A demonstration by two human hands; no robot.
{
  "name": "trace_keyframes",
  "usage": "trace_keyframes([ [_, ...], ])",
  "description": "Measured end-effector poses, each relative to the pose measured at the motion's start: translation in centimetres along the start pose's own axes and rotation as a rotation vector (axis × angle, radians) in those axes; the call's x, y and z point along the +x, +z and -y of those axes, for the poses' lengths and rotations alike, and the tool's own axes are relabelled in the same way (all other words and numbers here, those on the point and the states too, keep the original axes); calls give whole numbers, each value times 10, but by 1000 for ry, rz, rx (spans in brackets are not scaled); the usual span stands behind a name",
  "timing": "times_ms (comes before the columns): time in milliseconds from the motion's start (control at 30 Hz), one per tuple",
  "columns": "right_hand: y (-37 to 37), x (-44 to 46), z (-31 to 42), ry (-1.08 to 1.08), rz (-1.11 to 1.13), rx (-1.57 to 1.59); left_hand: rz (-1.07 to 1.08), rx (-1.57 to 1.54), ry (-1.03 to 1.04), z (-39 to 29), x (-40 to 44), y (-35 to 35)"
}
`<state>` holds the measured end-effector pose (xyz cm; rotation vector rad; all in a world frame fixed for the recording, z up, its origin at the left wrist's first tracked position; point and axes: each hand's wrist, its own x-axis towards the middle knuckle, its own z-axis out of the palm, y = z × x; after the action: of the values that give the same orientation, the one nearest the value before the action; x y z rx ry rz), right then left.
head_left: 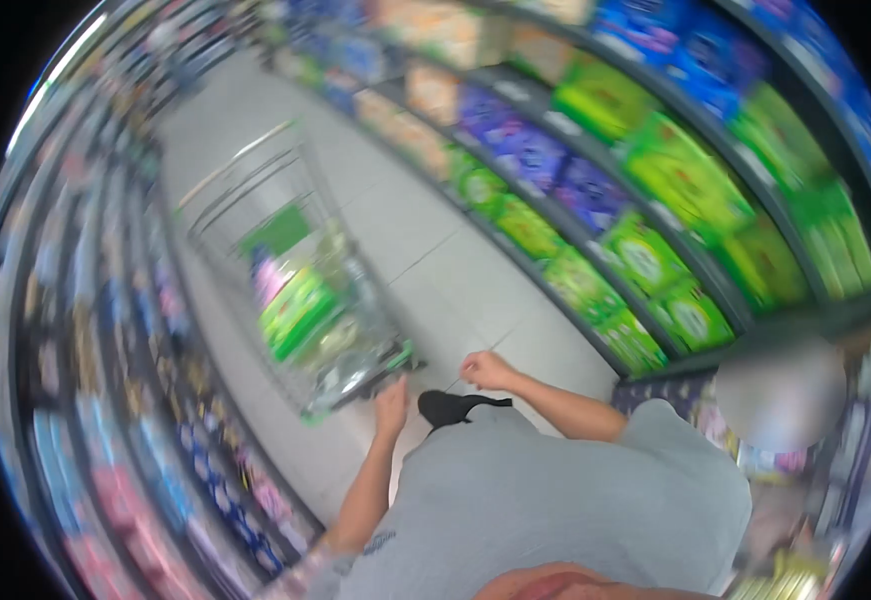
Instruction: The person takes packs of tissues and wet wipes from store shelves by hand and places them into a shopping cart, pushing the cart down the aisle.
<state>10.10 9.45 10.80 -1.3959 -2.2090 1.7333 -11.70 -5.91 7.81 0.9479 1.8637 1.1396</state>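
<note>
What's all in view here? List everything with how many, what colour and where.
Shopping cart: one, metallic and green, ahead-left
Green pack: one visible, green, in cart
Other cart goods: several, pink and others, blurred
Right-side packs: many, green, purple, blue, peach, on shelves
Left-side goods: many, mostly blue and pink, blurred
Floor: one, pale grey tiles, between shelves
Shirt: one, grey, bottom
Shoe: one, black, beyond shirt
Left hand: one, bare, at cart's near end
Right hand: one, bare, right of cart

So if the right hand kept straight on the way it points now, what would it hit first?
Right hand: probably the near corner of the shopping cart, though blur leaves depth and height unclear.
</note>
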Motion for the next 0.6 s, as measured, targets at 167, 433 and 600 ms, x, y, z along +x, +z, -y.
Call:
trace_keyframes([
  [167, -60, -69, -3, -153, -200, -98, 276, 244, -42, 31, -74, 32],
  [433, -214, -131, -45, -94, -800, 14, 487, 395, 47, -93, 18, 89],
  [600, -376, -216, -68, -134, -1446, -56, 550, 425, 685, -257, 104, 242],
])
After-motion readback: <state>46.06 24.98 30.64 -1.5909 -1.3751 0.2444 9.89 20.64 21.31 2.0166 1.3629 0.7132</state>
